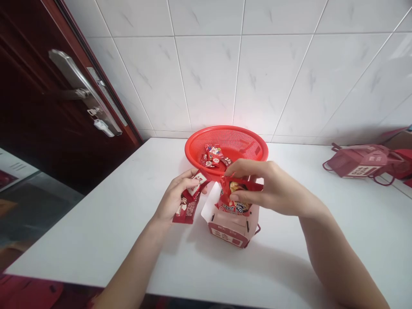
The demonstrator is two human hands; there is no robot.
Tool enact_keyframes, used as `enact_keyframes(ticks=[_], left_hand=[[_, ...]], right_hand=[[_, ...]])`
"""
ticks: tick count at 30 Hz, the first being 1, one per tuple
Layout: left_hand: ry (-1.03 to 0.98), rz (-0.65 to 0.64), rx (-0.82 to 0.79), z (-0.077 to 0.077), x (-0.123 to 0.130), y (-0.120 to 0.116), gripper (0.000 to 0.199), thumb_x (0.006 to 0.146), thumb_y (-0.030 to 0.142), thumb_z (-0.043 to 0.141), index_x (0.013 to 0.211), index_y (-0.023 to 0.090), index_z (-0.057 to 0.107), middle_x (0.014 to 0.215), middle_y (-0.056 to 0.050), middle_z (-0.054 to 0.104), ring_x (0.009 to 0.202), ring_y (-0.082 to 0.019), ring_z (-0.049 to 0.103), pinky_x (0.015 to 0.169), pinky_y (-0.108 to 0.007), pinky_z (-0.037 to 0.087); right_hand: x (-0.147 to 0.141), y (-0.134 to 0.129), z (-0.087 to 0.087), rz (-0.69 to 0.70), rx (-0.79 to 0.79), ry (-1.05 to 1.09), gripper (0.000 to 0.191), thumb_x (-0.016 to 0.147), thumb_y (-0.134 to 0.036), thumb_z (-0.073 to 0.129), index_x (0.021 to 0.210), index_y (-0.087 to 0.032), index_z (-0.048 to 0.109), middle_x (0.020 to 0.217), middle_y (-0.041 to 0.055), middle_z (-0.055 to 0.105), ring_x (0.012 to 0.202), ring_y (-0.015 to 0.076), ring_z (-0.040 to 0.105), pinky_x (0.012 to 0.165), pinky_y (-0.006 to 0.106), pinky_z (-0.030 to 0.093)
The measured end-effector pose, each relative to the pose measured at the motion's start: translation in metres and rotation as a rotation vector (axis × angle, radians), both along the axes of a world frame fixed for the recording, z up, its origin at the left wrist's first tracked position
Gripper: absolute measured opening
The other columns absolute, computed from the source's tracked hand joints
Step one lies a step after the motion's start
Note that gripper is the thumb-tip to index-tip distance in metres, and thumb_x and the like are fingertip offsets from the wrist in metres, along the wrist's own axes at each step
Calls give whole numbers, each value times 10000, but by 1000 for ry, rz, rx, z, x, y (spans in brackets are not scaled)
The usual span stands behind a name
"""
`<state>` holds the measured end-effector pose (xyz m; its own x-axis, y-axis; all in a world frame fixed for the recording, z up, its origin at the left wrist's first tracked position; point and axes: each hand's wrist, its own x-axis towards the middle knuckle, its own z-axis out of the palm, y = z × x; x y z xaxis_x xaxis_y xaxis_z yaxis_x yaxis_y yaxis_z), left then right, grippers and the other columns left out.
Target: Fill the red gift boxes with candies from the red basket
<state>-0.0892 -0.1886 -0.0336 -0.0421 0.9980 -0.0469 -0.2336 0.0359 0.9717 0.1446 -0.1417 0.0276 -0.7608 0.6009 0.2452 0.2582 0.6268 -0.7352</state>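
My left hand [178,193] is closed on several small red snack packets [187,207], one with a pale label under the thumb. Pinched between the thumb and fingers of my right hand [267,184] is a larger red snack bag [236,199] with a picture of food and dark lettering. That bag is over the open top of a small red-and-white gift box [228,234], whose flaps stand up. Just behind the box sits a red plastic colander [227,128], and more snack packets [213,156] lie inside it.
The white table [128,201] meets a tiled wall [209,81] at the back. On the right lies a closed red gift box [360,163] with cord handles, beside other red items. A dark red door [28,86] with a metal handle stands at the left.
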Motion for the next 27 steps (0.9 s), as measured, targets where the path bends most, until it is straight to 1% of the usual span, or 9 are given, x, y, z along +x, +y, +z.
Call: enact_keyframes(ticks=[3,5,8,10,13,17,20,24,27], left_hand=[[126,-37,43,2,-3,-2,255,752,358,739,924,174,702,632,4,647,561,-116,539,492,-180,411],[259,-45,53,1,-6,-3,325,780,375,772,1043,193,715,679,16,644,601,-121,559,530,-183,432],[449,-103,60,-4,-11,-7,529,780,366,827,1274,259,674,830,18,687,678,-132,603,634,-203,501],[521,-163,84,-6,-13,-10,590,783,349,834,1340,285,648,936,1,715,748,-154,639,711,-228,538],[541,-180,110,-6,-13,-13,541,814,330,808,1335,286,665,987,-19,729,771,-170,659,722,-231,550],[524,-212,115,-2,-11,-14,432,818,271,792,1245,275,733,942,-23,745,733,-168,660,669,-202,534],[539,-249,144,-1,-10,-16,417,793,210,792,1205,267,760,894,-22,748,709,-172,654,646,-205,523],[562,-244,241,-5,-11,-21,379,797,158,754,1159,270,779,717,15,694,554,-127,555,569,-196,475],[544,-191,321,-9,-12,-24,365,795,145,745,1136,271,786,613,37,635,476,-102,464,504,-189,418]], right_hand=[[-8,-9,-3,0,119,-199,149,876,-65,582,912,-210,583,780,-28,642,613,100,514,551,246,348],[-13,-15,-6,-15,202,-315,166,867,-50,557,841,-210,519,701,-46,583,549,94,440,506,259,268],[-19,-20,-10,-48,275,-446,223,849,-30,544,833,-222,433,617,-79,471,489,92,336,481,283,183],[-22,-21,-12,-61,284,-517,250,841,-19,536,860,-230,402,582,-96,407,466,97,291,472,293,162],[-23,-19,-15,-40,307,-583,244,857,-32,516,872,-232,377,568,-98,373,460,108,274,471,299,164],[-20,-14,-20,11,349,-669,249,861,-37,498,800,-231,355,583,-67,404,478,119,274,493,304,173],[-18,-12,-23,40,372,-714,269,858,-40,500,757,-229,338,596,-49,425,487,124,267,497,304,178],[-15,-12,-20,53,356,-703,248,883,-51,493,750,-220,368,615,-45,467,494,119,286,500,299,198],[-12,-13,-14,85,293,-663,181,879,-47,511,807,-204,458,713,-26,570,535,112,378,522,291,222]])
